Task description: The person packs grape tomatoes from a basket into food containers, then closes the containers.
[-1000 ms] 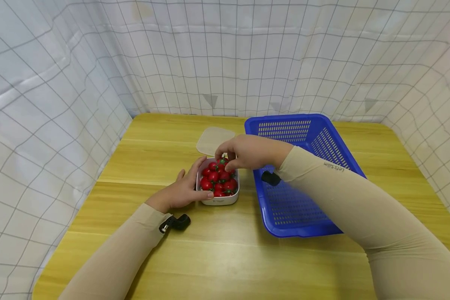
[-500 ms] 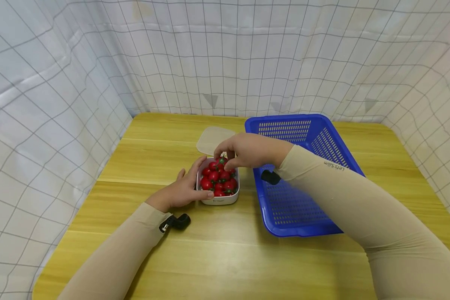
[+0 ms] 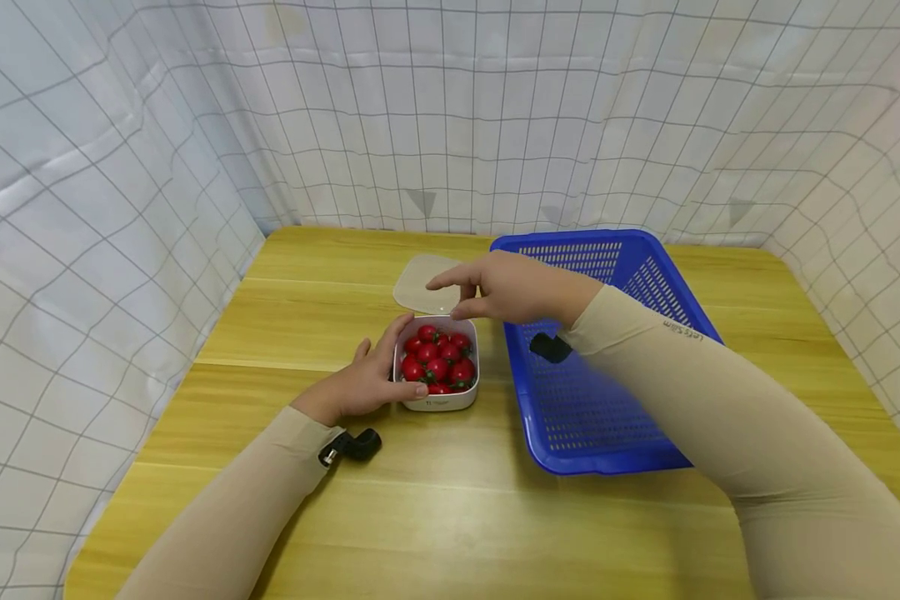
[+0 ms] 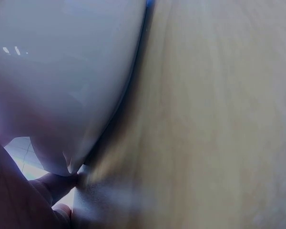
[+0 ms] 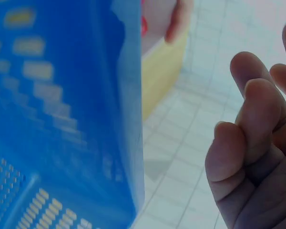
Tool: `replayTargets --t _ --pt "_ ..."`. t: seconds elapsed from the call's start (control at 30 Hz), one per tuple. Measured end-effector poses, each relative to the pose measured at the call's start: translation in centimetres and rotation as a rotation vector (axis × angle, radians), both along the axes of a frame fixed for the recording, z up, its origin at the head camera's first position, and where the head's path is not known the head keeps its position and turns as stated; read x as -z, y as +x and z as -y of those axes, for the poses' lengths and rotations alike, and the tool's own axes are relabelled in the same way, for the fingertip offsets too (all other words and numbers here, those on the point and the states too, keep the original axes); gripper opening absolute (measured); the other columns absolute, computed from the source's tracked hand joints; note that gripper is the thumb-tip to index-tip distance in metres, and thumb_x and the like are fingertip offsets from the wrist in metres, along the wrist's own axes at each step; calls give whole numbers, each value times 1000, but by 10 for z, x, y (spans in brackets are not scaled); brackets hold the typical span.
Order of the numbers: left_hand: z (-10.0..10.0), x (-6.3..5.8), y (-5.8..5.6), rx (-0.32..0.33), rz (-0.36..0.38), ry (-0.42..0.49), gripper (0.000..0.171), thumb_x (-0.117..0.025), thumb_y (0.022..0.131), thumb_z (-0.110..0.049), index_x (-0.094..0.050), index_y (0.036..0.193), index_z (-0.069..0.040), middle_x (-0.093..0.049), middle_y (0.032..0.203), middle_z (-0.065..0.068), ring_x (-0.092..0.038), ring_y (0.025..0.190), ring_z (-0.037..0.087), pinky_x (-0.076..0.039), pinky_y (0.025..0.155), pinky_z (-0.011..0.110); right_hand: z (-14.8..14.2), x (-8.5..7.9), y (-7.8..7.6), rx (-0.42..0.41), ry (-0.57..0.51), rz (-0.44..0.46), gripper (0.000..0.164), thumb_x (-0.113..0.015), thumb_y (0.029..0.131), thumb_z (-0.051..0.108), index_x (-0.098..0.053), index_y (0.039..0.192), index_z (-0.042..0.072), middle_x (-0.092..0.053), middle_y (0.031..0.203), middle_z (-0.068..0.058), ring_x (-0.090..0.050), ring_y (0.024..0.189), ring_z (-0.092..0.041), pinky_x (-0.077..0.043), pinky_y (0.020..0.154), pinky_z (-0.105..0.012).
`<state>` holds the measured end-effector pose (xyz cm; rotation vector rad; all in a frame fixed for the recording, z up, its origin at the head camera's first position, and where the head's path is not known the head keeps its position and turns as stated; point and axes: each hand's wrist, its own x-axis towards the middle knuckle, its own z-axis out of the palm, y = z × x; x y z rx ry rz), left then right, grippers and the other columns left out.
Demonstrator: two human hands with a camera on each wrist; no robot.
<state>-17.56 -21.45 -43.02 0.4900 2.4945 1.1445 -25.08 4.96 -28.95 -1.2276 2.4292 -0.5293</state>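
Note:
A small white container (image 3: 437, 402) full of red cherry tomatoes (image 3: 437, 367) with green stems stands on the table. My left hand (image 3: 363, 382) grips its left side, thumb along the front rim and fingers at the back left corner. The left wrist view has the container's smooth side (image 4: 62, 67) up close. Above the container's back right corner hovers my right hand (image 3: 502, 287), its index finger and thumb apart and nothing visible between them. In the right wrist view, the right hand's other fingers (image 5: 257, 124) are bent and hold nothing.
Right of the container stands a large blue plastic basket (image 3: 528, 417) with slotted walls, partly under the right forearm. A pale translucent lid (image 3: 412, 283) lies flat behind the container. White gridded curtain (image 3: 375, 125) encloses the wooden table (image 3: 435, 517).
My right hand has risen away from the tomatoes, back and slightly right, and its finger and thumb have parted. The tomato that they held now lies in the container. My left hand stays put.

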Motion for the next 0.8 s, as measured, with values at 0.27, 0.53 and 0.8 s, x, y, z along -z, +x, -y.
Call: replayTargets --t 0.27,0.53,0.8 --pt "-1 -1 2 -4 -13 3 113 -75 92 -48 3 169 -20 -19 176 10 -21 162 40 18 126 64 -33 -14 -12 157 -60 -84 44 -67 105 27 -62 149 26 -73 95 2 -58 71 -15 -49 69 -34" --pt "-2 0 1 -4 -14 5 114 -76 92 -48 3 169 -21 -21 175 11 -23 161 42 17 126 64 -65 -15 -22 300 -98 -97 41 -62 108 27 -62 148 23 -70 100 -3 -51 67 -18 -43 66 -34" --pt "0 -6 1 -7 -3 -32 115 -78 89 -52 0 169 -25 -24 175 11 -28 159 44 13 127 66 -87 -10 -24 437 -193 -154 35 -56 109 29 -68 140 17 -73 116 -8 -56 82 -23 -45 70 -35"
